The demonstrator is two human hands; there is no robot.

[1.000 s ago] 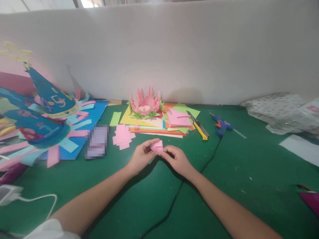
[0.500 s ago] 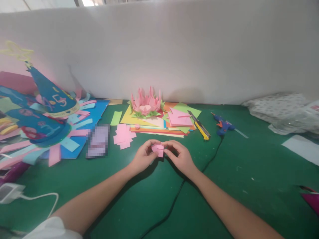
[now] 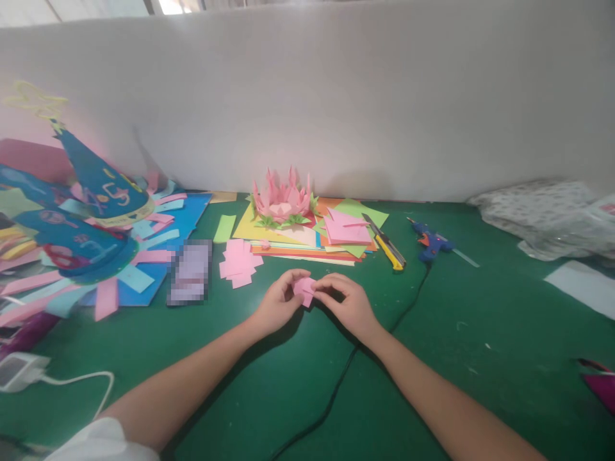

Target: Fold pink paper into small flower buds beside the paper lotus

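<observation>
Cutter (image 3: 387, 250) beyond fingers (image 3: 333, 280); cord (image 3: 331, 406) apparently under right wrist (image 3: 377, 340).

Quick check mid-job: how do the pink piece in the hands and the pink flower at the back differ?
The pink piece is small; the pink flower is clearly larger.
The pink piece is held by the left hand and right hand; the pink flower sits on stacked paper.
The pink piece looks fairly flat; the pink flower has upright points and green leaves.
Both are pink and look like paper.

Soft lt & shadows, sl. blur.
</observation>
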